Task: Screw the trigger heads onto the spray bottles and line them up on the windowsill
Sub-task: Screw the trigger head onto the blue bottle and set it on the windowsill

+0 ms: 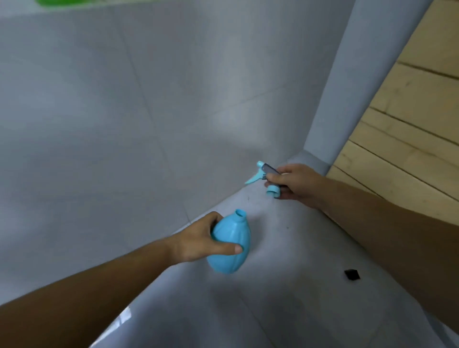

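Note:
My left hand (201, 242) grips a light blue, bulb-shaped spray bottle (232, 248) around its body, with the open neck pointing up and away. The bottle carries no head. My right hand (293, 183) holds a blue and grey trigger head (267, 177) up and to the right of the bottle, nozzle pointing left and its screw collar facing down. The two parts are apart, with a clear gap between collar and neck. Both hover over a grey sill surface (285, 248).
A small black piece (351, 275) lies on the grey surface at the right. A grey tiled floor (111, 111) fills the left. A grey frame post (330, 99) and pale wooden planks (409, 111) run along the right. Something green (69, 2) shows at the top edge.

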`<state>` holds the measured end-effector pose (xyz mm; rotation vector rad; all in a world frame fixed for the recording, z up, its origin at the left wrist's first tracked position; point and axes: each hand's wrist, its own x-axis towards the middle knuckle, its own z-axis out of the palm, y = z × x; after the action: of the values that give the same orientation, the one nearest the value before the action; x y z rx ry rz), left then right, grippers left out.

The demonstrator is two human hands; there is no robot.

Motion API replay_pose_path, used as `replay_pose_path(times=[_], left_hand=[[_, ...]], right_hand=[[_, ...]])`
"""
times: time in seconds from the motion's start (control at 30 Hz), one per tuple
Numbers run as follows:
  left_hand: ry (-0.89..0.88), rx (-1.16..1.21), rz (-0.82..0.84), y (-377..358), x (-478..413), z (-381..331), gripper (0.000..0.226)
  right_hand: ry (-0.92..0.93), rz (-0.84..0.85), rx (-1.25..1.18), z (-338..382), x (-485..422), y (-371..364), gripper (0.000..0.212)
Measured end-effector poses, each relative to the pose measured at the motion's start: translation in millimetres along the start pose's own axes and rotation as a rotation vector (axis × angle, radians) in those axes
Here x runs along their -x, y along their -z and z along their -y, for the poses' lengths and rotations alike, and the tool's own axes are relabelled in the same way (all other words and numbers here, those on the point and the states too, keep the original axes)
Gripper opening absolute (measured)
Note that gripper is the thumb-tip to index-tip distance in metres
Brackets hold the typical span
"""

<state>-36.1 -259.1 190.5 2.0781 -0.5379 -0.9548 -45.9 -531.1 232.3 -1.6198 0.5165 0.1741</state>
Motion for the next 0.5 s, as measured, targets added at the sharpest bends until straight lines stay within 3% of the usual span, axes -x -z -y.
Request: replay_pose_path(times=[0.13, 0.33, 0.5], left_hand=[[0.015, -0.105, -0.023, 33.0, 60.8, -13.4, 0.066], [-0.004, -0.100, -0.070, 50.1, 131.5, -36.2, 0.075], [-0.034, -0.003, -0.109, 50.7, 165.7, -49.2, 0.079]], right_hand=[[0.146, -0.018, -0.136, 62.5, 49.1, -22.0, 0.010], [0.388, -0.109, -0.221, 130.3, 116.5, -56.4, 0.037], [0.518, -0.139, -0.146, 143.7, 154.5, -84.5, 0.026]])
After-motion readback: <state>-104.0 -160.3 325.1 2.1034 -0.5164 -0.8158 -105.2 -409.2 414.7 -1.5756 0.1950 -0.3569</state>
